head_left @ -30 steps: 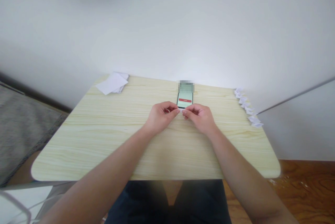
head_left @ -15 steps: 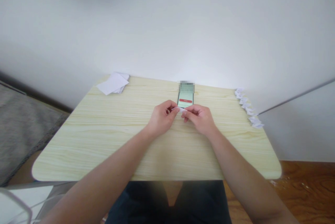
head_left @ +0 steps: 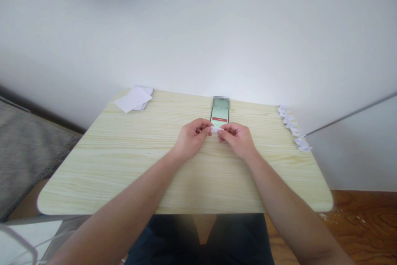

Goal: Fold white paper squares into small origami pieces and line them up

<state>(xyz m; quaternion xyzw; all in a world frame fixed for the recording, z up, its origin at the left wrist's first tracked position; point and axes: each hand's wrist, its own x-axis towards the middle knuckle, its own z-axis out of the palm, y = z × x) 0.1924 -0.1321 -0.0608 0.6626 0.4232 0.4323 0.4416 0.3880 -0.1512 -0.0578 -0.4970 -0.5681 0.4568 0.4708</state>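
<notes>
Between my hands is a small folded piece of white paper (head_left: 217,130), held just above the table. My left hand (head_left: 194,136) pinches its left end between thumb and fingers. Its right end is pinched by my right hand (head_left: 237,137), thumb toward me. The fingers hide part of the paper, so its exact folds cannot be made out. Right behind the hands a phone (head_left: 220,115) lies with its screen lit, showing a red bar; the paper and fingertips cover its near edge.
Several white paper sheets (head_left: 135,99) lie stacked at the back left of the wooden table (head_left: 124,165). Along the right edge runs a row of several small folded paper pieces (head_left: 291,124). A white wall (head_left: 198,41) rises behind the table.
The paper has turned a little and shows more of its white face between the fingertips. Both hands have shifted only slightly and keep their pinch.
</notes>
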